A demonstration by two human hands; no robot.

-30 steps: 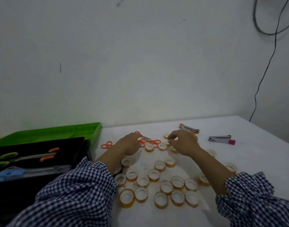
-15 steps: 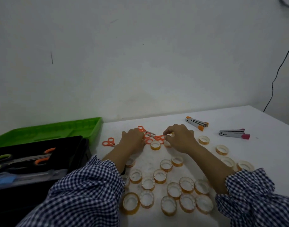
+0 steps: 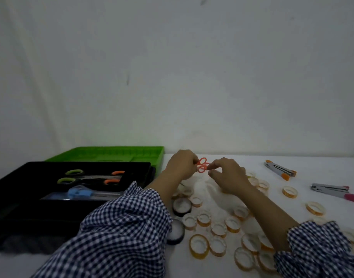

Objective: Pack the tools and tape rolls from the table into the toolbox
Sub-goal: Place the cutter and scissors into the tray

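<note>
Two hands, left [image 3: 179, 165] and right [image 3: 227, 176], pinch orange scissors [image 3: 201, 166] between them.

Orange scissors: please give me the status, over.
Left hand grips small orange scissors above table. Right hand pinches the handles. Toolbox open at left, way free.

- You hold the small orange scissors [image 3: 201, 167] clear of the table [image 3: 322, 169].
- Amber tape rolls [image 3: 199, 246] lie flat, scattered before you.
- Two staplers [image 3: 280, 172] lie at your right.
- The open toolbox [image 3: 27, 177] sits left, holding larger scissors [image 3: 92, 177].
</note>
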